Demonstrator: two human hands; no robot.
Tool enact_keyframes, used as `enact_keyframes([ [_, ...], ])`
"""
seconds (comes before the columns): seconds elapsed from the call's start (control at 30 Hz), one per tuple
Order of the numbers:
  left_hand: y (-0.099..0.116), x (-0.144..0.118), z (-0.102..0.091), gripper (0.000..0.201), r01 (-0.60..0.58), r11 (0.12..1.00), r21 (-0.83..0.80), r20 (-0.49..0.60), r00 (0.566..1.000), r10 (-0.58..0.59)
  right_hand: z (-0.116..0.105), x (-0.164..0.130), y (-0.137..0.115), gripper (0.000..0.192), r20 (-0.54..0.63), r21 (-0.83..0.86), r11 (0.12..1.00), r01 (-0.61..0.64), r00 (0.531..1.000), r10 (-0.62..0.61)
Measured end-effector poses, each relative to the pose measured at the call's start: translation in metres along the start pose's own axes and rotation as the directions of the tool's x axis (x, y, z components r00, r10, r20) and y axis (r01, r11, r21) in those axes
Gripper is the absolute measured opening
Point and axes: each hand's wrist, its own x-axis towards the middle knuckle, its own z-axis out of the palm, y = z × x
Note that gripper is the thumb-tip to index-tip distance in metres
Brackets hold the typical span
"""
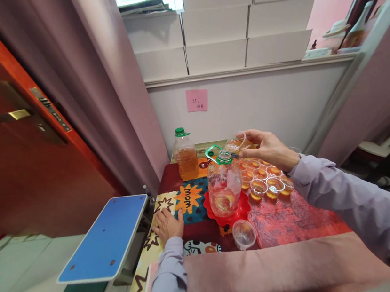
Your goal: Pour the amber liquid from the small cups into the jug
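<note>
— Nearest the lens: pink cloth edge, two grey sleeves. Past that?

— Empty clear cup, upright, just in front of the red tray. Take the tray as landmark.

— On the tray?

— Large clear jug, green neck ring, a little amber liquid at the bottom.

— Right hand?

— Raised behind and above the jug, fingers curled around a small clear cup, tilted toward the jug's mouth. Cup rim sits just at the green ring; contact cannot be told.

— Left hand?

— Flat, fingers together, palm down on the patterned mat, left of the tray. Holding nothing.

— Further out?

— Filled cups in rows, right of and behind the tray, amber in each. Second bottle, green cap on, half full of amber, behind-left of the tray. Blue board well left. Pink note on the wall beyond.
</note>
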Motion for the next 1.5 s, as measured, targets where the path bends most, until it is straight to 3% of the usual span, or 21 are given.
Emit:
enact_keyframes([
  [0.47,0.003,-0.002,-0.005,0.070,0.006,1.000,0.012,-0.009,1.000,-0.006,-0.009,0.002,0.000,0.065,-0.032,-0.166,0.986,0.032,0.999,-0.038],
  [1.5,0.007,-0.005,-0.013,0.073,0.009,1.000,0.005,0.007,1.000,-0.009,-0.012,0.003,-0.012,0.064,-0.013,-0.314,0.945,0.098,0.994,-0.107],
])
